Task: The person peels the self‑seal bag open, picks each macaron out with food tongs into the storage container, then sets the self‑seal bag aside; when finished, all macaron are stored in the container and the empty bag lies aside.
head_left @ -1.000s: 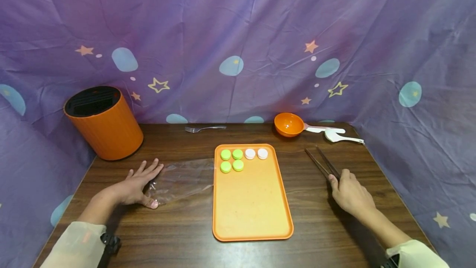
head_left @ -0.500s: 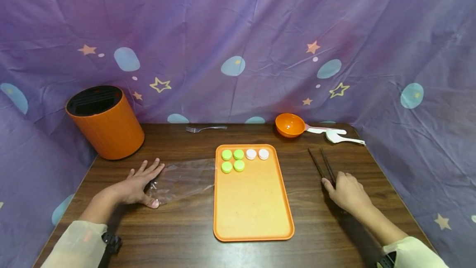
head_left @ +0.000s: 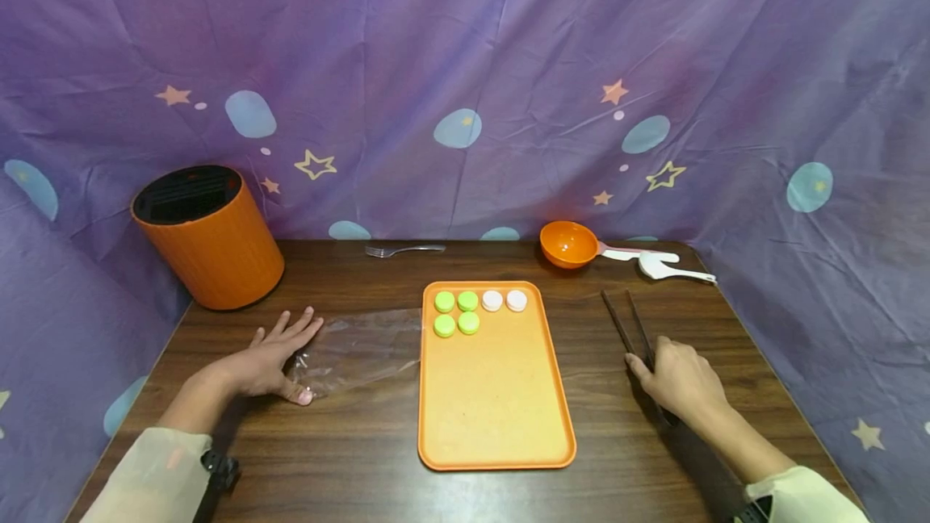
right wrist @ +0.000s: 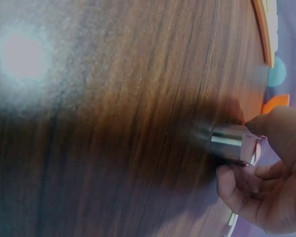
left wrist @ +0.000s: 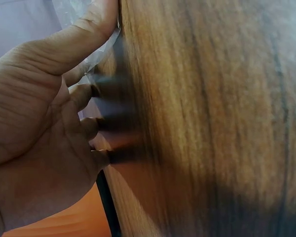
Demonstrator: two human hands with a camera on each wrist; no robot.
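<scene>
My left hand [head_left: 261, 366] rests on the table with fingers spread, at the left end of a flat clear plastic bag [head_left: 370, 345]. Crinkled bag film [left wrist: 108, 52] shows by the thumb in the left wrist view. On the right, my right hand [head_left: 679, 378] holds metal tongs [head_left: 616, 321], their two arms apart and pointing away from me. The tongs' bent end [right wrist: 228, 143] sits between thumb and fingers in the right wrist view. Between the hands lies an orange tray [head_left: 497, 402] with several green macarons [head_left: 445, 325] and two white macarons [head_left: 492, 301] in its far part.
An orange knife block [head_left: 218, 253] stands at the back left. Along the back edge lie a fork [head_left: 404, 250], an orange bowl [head_left: 569, 244], a white-and-pink handled utensil [head_left: 639, 254] and a white spoon [head_left: 676, 271]. A purple curtain [head_left: 407, 71] hangs behind the table.
The right hand has shifted slightly left along the tongs, which now point more straight ahead with their tips a little wider apart. The left hand stays on the bag.
</scene>
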